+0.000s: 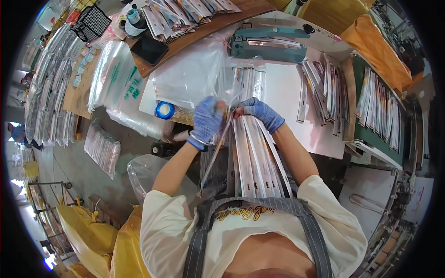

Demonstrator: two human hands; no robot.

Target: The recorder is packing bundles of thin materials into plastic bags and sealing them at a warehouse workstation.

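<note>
- Head view: we see gloved right hand (262, 114), fingers clamped on bundled long flat strips (254, 155)
- Gloved left hand (208, 119) just beside, fingers curled; we can't tell if gripping
- Bundle sits between striped apron (193, 243) and white tabletop (282, 104)
- We log lever-arm bag sealer (269, 51) beyond hands

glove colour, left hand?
Mottled blue with paler flecks on the left hand's glove; seen in the head view.
</note>
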